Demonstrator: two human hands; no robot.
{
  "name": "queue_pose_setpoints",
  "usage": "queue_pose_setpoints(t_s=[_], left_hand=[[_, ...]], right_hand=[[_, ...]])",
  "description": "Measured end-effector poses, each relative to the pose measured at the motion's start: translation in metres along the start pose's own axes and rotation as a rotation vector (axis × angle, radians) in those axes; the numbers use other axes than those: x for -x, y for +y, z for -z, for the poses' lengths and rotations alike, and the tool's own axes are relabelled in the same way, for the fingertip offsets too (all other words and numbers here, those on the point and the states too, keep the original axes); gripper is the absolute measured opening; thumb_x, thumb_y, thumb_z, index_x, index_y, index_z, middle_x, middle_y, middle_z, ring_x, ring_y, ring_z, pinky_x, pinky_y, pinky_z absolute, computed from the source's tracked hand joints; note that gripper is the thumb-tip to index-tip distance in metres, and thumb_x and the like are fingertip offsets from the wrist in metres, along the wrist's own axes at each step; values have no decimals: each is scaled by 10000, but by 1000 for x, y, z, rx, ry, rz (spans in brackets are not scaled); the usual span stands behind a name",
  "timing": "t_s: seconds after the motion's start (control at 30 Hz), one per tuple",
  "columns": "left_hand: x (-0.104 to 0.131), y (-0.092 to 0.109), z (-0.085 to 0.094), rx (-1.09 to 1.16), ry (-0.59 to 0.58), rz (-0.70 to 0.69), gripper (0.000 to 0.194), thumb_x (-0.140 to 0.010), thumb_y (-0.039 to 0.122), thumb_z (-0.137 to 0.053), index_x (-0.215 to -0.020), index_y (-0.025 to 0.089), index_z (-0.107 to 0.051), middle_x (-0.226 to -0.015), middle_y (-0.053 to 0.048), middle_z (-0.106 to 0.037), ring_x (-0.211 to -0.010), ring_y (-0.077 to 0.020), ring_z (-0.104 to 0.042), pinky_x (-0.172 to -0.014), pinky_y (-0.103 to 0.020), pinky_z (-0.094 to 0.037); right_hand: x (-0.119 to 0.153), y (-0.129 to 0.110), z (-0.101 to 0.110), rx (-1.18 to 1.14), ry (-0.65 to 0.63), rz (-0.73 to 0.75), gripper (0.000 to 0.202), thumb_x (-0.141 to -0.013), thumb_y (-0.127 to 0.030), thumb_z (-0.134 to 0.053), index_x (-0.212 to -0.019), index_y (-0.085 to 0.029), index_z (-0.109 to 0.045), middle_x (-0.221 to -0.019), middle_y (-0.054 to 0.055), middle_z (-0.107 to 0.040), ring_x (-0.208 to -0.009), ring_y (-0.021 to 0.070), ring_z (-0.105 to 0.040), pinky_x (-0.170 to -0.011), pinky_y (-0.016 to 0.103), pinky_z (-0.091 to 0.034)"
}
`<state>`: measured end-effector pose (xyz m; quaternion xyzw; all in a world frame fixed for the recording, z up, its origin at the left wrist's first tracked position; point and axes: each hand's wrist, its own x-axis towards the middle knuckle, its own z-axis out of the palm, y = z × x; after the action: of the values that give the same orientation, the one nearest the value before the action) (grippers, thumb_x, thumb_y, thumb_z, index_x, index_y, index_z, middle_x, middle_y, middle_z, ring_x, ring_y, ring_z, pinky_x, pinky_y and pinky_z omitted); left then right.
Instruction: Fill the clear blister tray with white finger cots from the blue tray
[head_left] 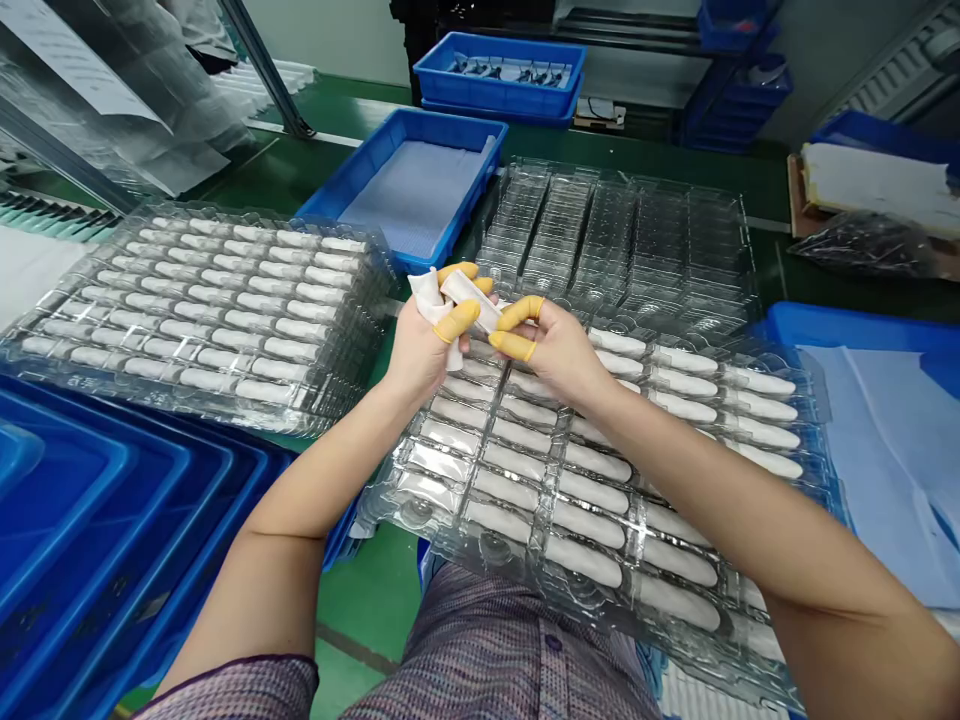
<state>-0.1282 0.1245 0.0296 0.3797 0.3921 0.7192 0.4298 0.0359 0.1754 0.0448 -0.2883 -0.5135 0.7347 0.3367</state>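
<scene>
Yellow finger covers are on several fingertips of both hands. My left hand (431,335) is closed on a crumpled white cloth (427,295). A white flat-sided piece (472,298) lies between the two hands, with the fingers of my right hand (551,345) pinched at its lower right end and my left fingertips around its other end. Beneath the hands is a clear plastic tray (525,490) with rows of white elongated pieces in its slots; some of it is hidden by my right forearm.
A stack of filled clear trays (202,310) stands at left, above nested blue bins (97,500). Behind are a cloth-lined blue tray (416,190) and clear trays (615,240) without white pieces. Another blue tray (862,325) is at right.
</scene>
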Motion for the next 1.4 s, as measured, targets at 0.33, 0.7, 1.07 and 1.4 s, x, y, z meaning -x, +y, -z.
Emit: queue_pose_setpoints(t_s=[0.33,0.7,1.07,1.4], left_hand=[[7,14,-6,-4,4,114,569,-662,490,-991,-1068,202,-718,-894,-47,-803,-661,-162,-742,-422,-188,-421],[-12,18,26,158,260,186,411,-840,599,-842,-919,263,-620,-922,-39,-746,-836,-168,-737,-478,-213,-505],[-7,19,24,349,349,199,137,-917,260,-777,-853,216,-664,-870,-10,-735,-765,-97,-697,-694,-174,-592],[-3,15,7,287,293,217,249,-856,289,-886,-895,205,-655,-904,-1,-735,-956,-135,-756,-932,-247,-629]], right_hand=[[10,-4,-5,-286,-225,-383,155,-944,-240,-762,-1035,-206,-641,-987,80,-829,-962,178,-818,-814,256,-684],[-29,-6,19,774,121,197,298,-729,-186,-749,-959,-232,-566,-1020,30,-735,-932,217,-701,-824,365,-569],[-40,-6,11,1584,54,183,315,-808,-221,-710,-1119,-195,-676,-1044,85,-768,-973,306,-684,-741,354,-436],[-54,-2,-4,1644,-86,165,247,-849,-30,-609,-967,-158,-785,-1103,155,-795,-1158,360,-685,-992,486,-507]])
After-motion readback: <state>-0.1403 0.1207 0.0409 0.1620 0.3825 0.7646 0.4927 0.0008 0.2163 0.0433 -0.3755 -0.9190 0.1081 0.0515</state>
